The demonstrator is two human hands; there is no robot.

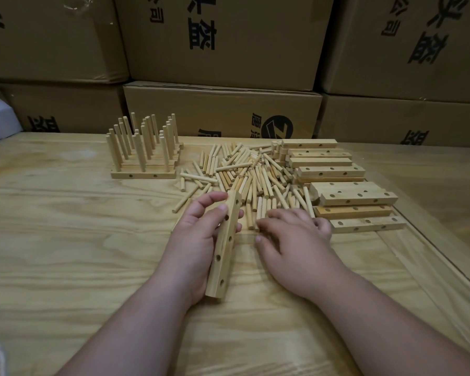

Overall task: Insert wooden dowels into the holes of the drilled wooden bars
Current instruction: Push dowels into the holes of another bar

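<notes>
Cardboard boxes (pixel 223 44) are standing stacked behind your worktop (pixel 65 240). At the worktop's right, drilled bars (pixel 334 172) are lying in a loose stack. At the far left, finished bars (pixel 144 164) are sitting with dowels standing upright in them. Between those two groups a dowel pile (pixel 244 172) is lying scattered. Your left hand (pixel 198 240) is gripping one bar (pixel 224 245) lengthwise, holes facing right, its near end resting on the worktop. Your right hand (pixel 291 240) is lying palm down at the pile's near edge, fingers curled over the dowels; whether it is pinching one, you cannot tell.
</notes>
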